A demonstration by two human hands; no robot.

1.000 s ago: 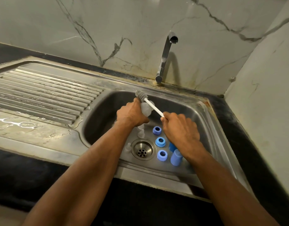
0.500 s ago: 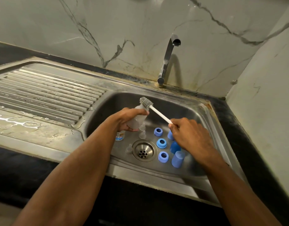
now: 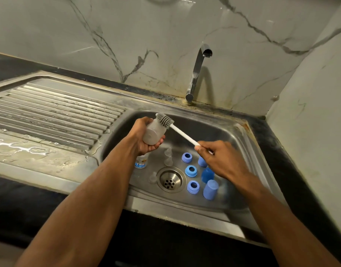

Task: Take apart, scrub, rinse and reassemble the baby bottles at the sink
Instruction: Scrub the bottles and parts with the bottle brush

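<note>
My left hand (image 3: 144,135) grips a clear baby bottle body (image 3: 153,132) over the sink basin (image 3: 241,151), its base turned toward me. My right hand (image 3: 217,157) pinches the white handle of a bottle brush (image 3: 182,132), whose grey bristle head (image 3: 165,121) lies against the bottle's far end. On the basin floor lie three blue collar rings (image 3: 190,171), three blue caps (image 3: 210,189), clear teats (image 3: 168,157) and a second bottle (image 3: 141,160), partly hidden under my left wrist.
A steel tap (image 3: 197,72) stands behind the basin, with no water running. The round drain (image 3: 169,180) sits among the parts. A wet ribbed drainboard (image 3: 50,112) stretches to the left. A marble wall closes in the right side.
My left hand has tipped the bottle so its base now faces me. The brush head has drawn back against the bottle's far end, and my right hand has slid right along the handle.
</note>
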